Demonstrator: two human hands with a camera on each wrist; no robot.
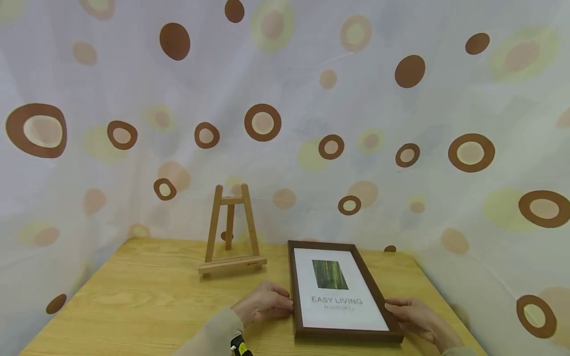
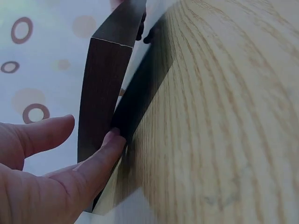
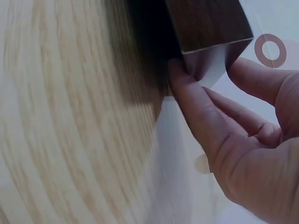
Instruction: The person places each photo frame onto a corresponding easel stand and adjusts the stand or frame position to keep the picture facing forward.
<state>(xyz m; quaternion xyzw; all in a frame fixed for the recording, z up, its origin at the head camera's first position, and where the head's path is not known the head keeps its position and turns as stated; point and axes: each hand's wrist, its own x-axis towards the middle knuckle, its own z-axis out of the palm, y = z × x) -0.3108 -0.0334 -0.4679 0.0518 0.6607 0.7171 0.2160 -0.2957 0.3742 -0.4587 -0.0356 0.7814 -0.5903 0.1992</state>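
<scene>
A dark brown picture frame with a white sheet reading "EASY LIVING" and a small green forest picture lies face up on the right of the table. My left hand is at its left side. In the left wrist view the fingers reach straight to the frame's lower edge, while the thumb stands a little apart from it. At the near right, my right hand grips the frame's edge, thumb on the upper side and fingers below. Dark shadow shows between frame and wood in both wrist views.
A small wooden easel stands on the table, left of the frame and farther back. A pale curtain with brown, yellow and peach dots hangs behind the table and along both sides.
</scene>
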